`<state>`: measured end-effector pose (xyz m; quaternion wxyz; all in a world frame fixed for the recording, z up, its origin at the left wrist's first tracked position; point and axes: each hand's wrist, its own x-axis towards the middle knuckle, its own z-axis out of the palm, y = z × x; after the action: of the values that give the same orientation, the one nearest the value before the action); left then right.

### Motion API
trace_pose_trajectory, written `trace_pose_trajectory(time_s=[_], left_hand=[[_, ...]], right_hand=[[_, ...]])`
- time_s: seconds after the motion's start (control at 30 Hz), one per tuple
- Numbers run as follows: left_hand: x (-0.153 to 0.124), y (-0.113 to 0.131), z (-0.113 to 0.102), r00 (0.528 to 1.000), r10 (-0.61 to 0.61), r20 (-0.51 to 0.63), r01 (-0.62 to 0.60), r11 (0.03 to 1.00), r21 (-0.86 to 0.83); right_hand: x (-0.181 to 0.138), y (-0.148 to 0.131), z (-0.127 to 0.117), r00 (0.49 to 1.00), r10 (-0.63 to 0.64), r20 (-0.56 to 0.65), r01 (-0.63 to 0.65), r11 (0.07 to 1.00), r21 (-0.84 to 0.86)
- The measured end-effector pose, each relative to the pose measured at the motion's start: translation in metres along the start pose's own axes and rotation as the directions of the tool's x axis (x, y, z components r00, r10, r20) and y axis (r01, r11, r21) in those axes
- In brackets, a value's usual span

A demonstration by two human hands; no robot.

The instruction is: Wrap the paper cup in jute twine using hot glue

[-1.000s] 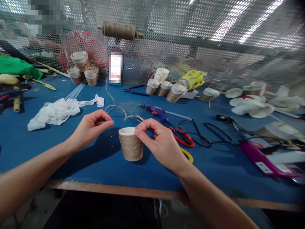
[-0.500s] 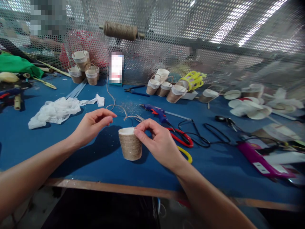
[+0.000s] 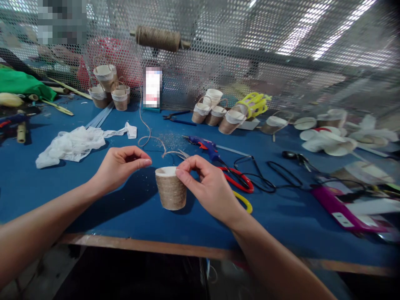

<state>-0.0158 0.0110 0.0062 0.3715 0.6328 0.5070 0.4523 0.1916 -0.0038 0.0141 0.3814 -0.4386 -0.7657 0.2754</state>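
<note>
My right hand pinches the rim of a small twine-wrapped cup with a white inside. The cup is upright, just above or on the blue table; which one I cannot tell. To the left of the rim, my left hand is closed, thumb and forefinger together, clear of the cup; anything between the tips is too small to make out. A loose strand of twine curls over the table behind the cup and passes behind my right fingers. Scissors with red and yellow handles lie partly hidden under my right hand.
A blue glue gun lies behind my right hand, its black cord running right. Crumpled white lace is at left. Finished little baskets and pliers stand or lie further back. A twine spool hangs on the mesh.
My left thumb and forefinger have come together, and the hand has shifted very slightly. My right hand and the cup have stayed in place.
</note>
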Motion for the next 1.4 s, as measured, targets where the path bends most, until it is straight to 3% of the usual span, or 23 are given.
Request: trace_pose_trajectory(time_s=[0.23,0.47,0.67,0.93,1.23,1.4], left_hand=[[0.001,0.003,-0.003,0.986,0.098,0.133,-0.124,0.973,0.197],[-0.009,0.021,0.015,0.925,0.176,0.336,-0.284,0.909,0.305],[-0.009,0.025,0.026,0.907,0.062,0.417,-0.173,0.957,0.234],[-0.011,0.02,0.02,0.907,-0.008,0.422,-0.053,0.99,0.134],[-0.012,0.023,0.016,0.901,0.031,0.434,-0.116,0.978,0.171],[-0.01,0.029,0.017,0.901,-0.004,0.434,-0.066,0.987,0.147]], right_hand=[[0.001,-0.003,0.001,1.0,0.003,0.0,-0.003,1.0,0.002],[0.0,-0.005,0.002,1.0,-0.01,0.001,0.01,1.0,0.002],[-0.001,-0.005,0.003,1.0,-0.005,0.01,0.004,0.999,0.048],[0.002,-0.005,0.004,0.998,0.065,0.009,-0.064,0.953,0.295],[0.001,-0.002,0.008,0.999,0.044,-0.01,-0.041,0.97,0.238],[0.0,-0.003,0.008,1.0,0.025,-0.012,-0.022,0.98,0.198]])
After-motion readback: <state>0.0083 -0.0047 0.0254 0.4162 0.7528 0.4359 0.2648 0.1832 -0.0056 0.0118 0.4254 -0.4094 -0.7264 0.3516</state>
